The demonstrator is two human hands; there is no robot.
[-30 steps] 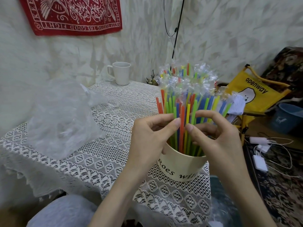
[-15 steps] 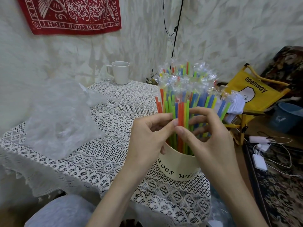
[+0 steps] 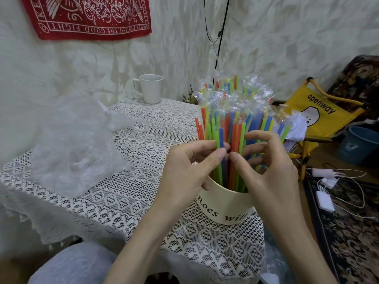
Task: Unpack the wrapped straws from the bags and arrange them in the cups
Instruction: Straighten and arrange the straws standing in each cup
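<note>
The cream cup (image 3: pixel 225 208) at the near right edge of the surface (image 3: pixel 127 197) is packed with wrapped straws (image 3: pixel 231 124), standing upright in a dense bunch of orange, green, blue and yellow, their clear wrapper ends fanning out at the top. Both hands work in the bunch just above the rim. The left hand (image 3: pixel 184 171) has its thumb and fingers curled around a few green and blue straws on the near left side; the right hand (image 3: pixel 264 171) pinches straws beside it, its fingers threaded in among the others. The two thumbs almost touch.

An empty-looking clear plastic bag (image 3: pixel 75 144) lies crumpled on the left of the surface, so unpacking appears largely done. What seems left is arranging: the white mug (image 3: pixel 150 89) at the far end shows no straws, and judging by the task's plural cups, some of this crowded bunch may belong there. More clear plastic shows near the floor at bottom right; whether it holds straws I cannot tell.
</note>
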